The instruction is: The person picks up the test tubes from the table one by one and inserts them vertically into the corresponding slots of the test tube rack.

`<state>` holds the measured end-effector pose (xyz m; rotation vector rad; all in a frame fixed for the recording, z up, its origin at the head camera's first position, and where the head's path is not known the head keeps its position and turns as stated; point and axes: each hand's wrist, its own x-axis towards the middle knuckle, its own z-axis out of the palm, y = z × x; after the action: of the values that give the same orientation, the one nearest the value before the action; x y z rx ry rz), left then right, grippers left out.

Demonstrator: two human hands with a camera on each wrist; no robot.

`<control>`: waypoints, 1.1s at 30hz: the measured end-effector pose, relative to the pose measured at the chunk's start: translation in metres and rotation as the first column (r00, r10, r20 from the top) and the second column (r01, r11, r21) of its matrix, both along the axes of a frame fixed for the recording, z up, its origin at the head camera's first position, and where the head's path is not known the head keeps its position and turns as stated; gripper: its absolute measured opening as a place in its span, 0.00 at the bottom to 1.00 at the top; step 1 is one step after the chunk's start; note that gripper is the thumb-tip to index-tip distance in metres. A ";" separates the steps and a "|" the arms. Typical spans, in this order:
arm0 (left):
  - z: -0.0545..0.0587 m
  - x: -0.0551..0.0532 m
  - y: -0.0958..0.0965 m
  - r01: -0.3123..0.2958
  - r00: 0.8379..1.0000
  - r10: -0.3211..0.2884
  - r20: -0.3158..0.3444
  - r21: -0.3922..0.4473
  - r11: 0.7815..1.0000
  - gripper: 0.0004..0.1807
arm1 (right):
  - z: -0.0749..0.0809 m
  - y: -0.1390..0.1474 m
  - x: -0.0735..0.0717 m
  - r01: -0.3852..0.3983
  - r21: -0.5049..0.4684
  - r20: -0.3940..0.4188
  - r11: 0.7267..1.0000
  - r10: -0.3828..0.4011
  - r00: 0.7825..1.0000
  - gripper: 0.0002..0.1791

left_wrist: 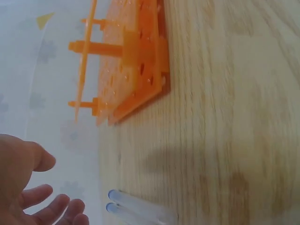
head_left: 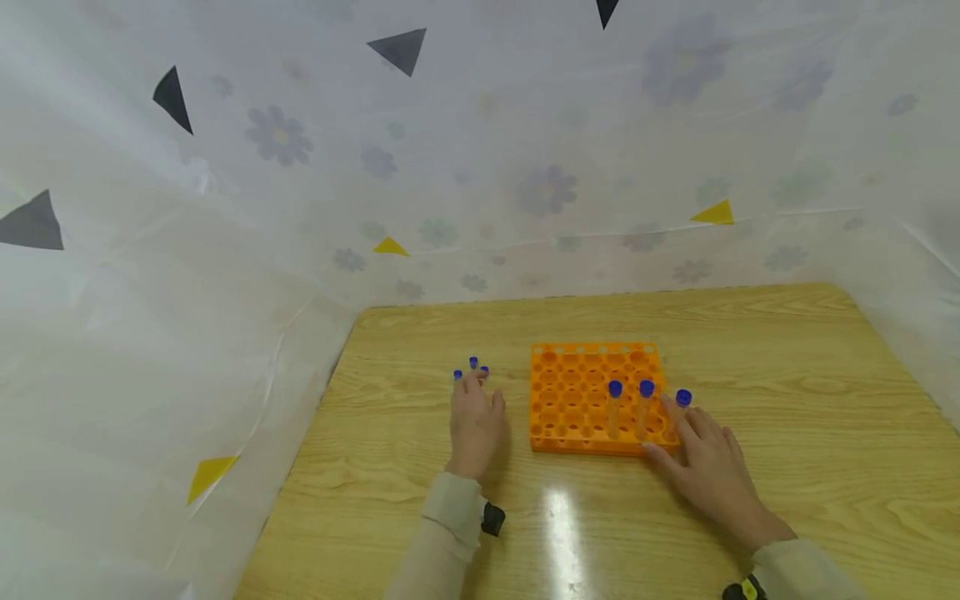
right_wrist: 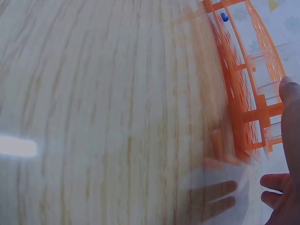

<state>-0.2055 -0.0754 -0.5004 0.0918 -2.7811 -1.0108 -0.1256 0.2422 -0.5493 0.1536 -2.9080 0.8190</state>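
Note:
On the left of the table stand three clear tubes with blue caps [head_left: 473, 362]; two of these upright tubes [left_wrist: 140, 206] show in the left wrist view. My left hand [head_left: 477, 423] reaches close to them, fingers loosely bent and nothing between thumb and fingers [left_wrist: 56, 206]. An orange test tube rack [head_left: 573, 446] lies to the right, holding three blue-capped test tubes [head_left: 647, 389] along its front right. My right hand [head_left: 712, 468] grips the rack's front right corner, thumb at the front edge. In the right wrist view, the thumb [right_wrist: 289, 89] touches the rack [right_wrist: 255, 115].
The wood-grain table [head_left: 405, 400] ends at a pale flowered sheet [head_left: 480, 192] behind and at the left side. A bright light reflection [head_left: 561, 542] shows on the tabletop in front of the rack. Dark wrist devices [head_left: 492, 518] sit at both cuffs.

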 end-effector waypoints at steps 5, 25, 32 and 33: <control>-0.004 -0.004 -0.005 -0.020 0.999 0.023 0.047 -0.071 0.997 0.26 | -0.001 0.001 0.000 -0.007 0.010 -0.007 1.000 0.007 1.000 0.46; -0.021 -0.008 -0.011 0.049 0.999 -0.047 0.014 -0.246 0.968 0.26 | -0.001 -0.001 0.000 -0.001 0.005 -0.001 1.000 0.001 1.000 0.46; -0.026 -0.009 -0.010 0.064 0.998 -0.060 0.023 -0.284 0.957 0.26 | -0.002 0.000 0.000 -0.005 -0.002 0.001 1.000 0.005 1.000 0.46; -0.027 -0.009 -0.010 0.064 0.998 -0.060 0.024 -0.293 0.954 0.26 | -0.002 -0.001 0.000 -0.005 -0.003 0.004 1.000 0.005 1.000 0.46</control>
<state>-0.2144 -0.0854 -0.5270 -0.0290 -2.9276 -0.5988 -0.1253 0.2415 -0.5514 0.1590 -2.9110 0.8258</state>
